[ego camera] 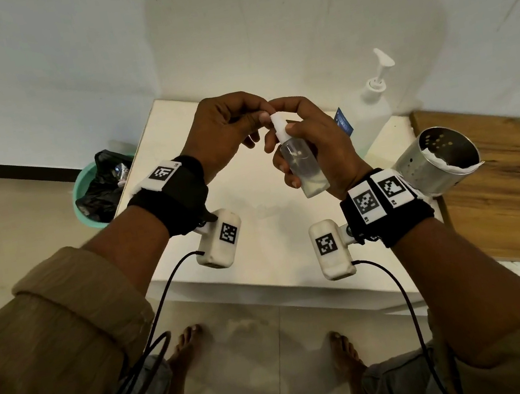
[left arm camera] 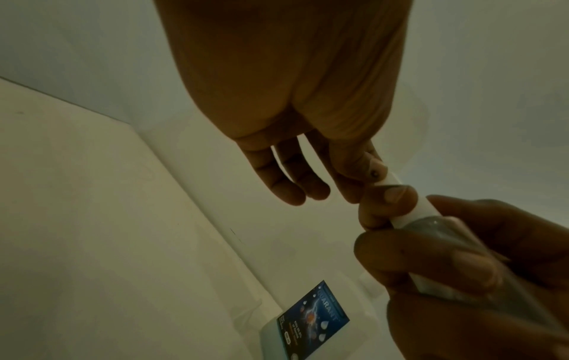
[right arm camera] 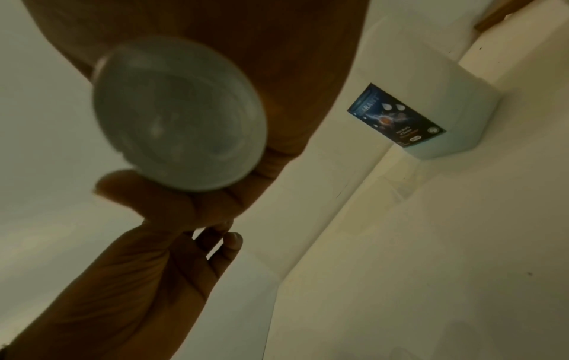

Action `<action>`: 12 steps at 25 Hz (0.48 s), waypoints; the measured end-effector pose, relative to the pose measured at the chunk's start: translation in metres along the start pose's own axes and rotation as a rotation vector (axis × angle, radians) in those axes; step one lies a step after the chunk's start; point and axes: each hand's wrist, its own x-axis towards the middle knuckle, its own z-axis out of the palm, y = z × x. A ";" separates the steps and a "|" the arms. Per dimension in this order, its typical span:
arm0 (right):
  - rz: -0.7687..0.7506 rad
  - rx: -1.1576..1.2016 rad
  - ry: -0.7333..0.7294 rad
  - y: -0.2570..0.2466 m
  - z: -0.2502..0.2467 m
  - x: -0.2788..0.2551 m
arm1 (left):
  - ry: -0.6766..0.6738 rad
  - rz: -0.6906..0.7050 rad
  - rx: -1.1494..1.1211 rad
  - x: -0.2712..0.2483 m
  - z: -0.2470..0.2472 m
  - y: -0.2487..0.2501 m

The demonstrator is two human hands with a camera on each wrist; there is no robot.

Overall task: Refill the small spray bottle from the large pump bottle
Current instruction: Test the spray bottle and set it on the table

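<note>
1. The small spray bottle [ego camera: 303, 158] is up in the air above the white table [ego camera: 267, 230], tilted, with its white spray top [ego camera: 278, 128] pointing up and away from you. Its clear body shows a little liquid pooled at the lower end.
2. Your right hand [ego camera: 316, 149] is wrapped around the bottle's body, thumb on the near side and fingers curled round the far side. The right wrist view looks straight at the round clear base of the bottle [right arm camera: 178, 114], seated against your palm.
3. Your left hand [ego camera: 224, 134] pinches the white spray top between thumb and forefinger; the left wrist view shows those fingertips [left arm camera: 374, 174] on the white cap, while the other fingers hang loose and hold nothing.
4. The large pump bottle [ego camera: 369, 106] stands upright at the far right corner of the table, close to the wall, well apart from both hands. Its blue label [ego camera: 343, 121] faces you, and its pump head is raised.
5. Just right of the table, a perforated metal cup [ego camera: 438, 158] sits on a wooden board [ego camera: 518, 188].
6. Left of the table, on the floor, is a green bin [ego camera: 93, 193] lined with a black bag.
</note>
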 end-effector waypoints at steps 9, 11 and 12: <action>-0.034 -0.124 0.060 0.002 0.002 -0.002 | -0.252 -0.217 -0.172 -0.001 0.001 0.005; -0.028 -0.084 0.045 -0.001 0.002 -0.002 | -0.297 -0.239 -0.238 -0.002 -0.001 0.007; -0.022 -0.072 0.036 -0.001 0.002 -0.002 | -0.306 -0.246 -0.257 -0.002 -0.003 0.008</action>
